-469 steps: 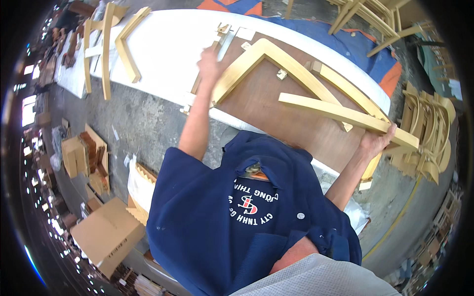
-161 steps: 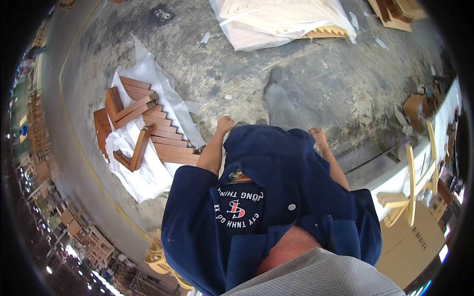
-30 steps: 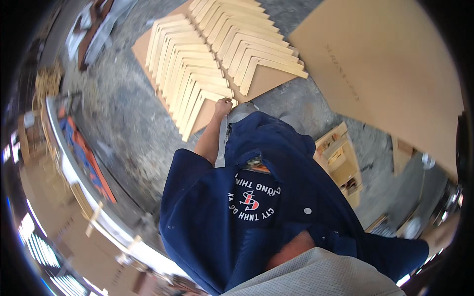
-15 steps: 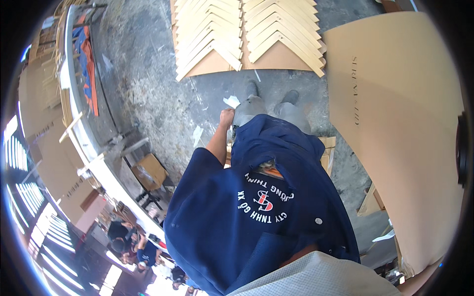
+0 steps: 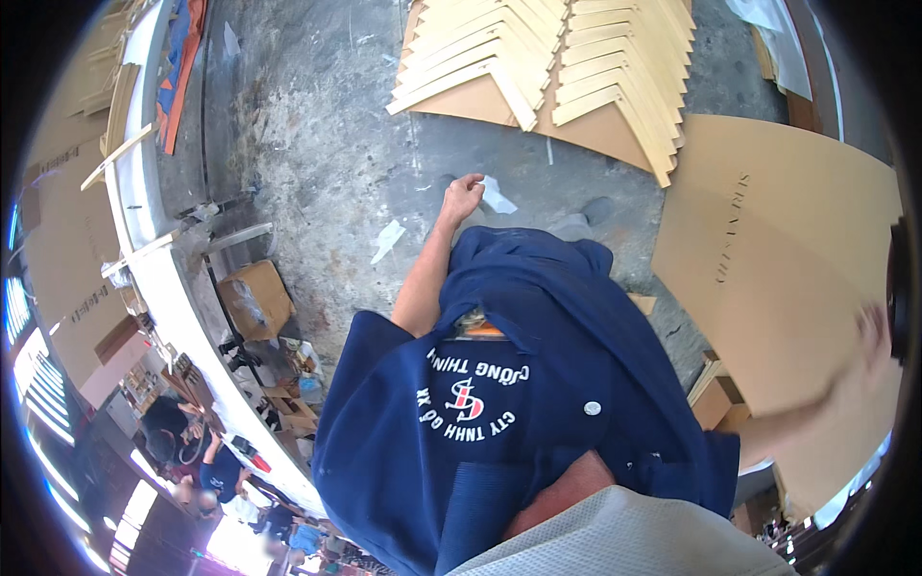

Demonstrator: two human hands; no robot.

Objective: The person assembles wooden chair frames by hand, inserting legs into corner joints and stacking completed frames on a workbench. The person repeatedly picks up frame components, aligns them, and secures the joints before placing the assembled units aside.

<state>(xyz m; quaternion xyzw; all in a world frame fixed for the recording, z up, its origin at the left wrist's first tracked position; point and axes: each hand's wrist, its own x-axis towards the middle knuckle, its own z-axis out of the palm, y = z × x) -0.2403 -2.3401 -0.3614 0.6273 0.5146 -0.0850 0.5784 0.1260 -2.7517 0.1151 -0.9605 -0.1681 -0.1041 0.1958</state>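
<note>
My left hand hangs in front of my dark blue shirt, fingers loosely curled with nothing seen in them. Beyond it, a white scrap lies on the concrete floor. At the far right my right arm stretches out over a large brown cardboard sheet with dark print. My right hand is smeared by motion near the sheet's right side; whether it touches the cardboard, I cannot tell. Ahead, pale wooden V-shaped pieces are laid overlapping in two rows on a cardboard base.
A long white-edged table curves along the left, with wooden strips across it. Beside it stands an opened cardboard box. Another white scrap lies on the floor. Several people are at the lower left.
My view has turned, so the wooden pieces sit farther right. My left hand has come up from beside my leg. My right arm has come into view, reaching out to the right.
</note>
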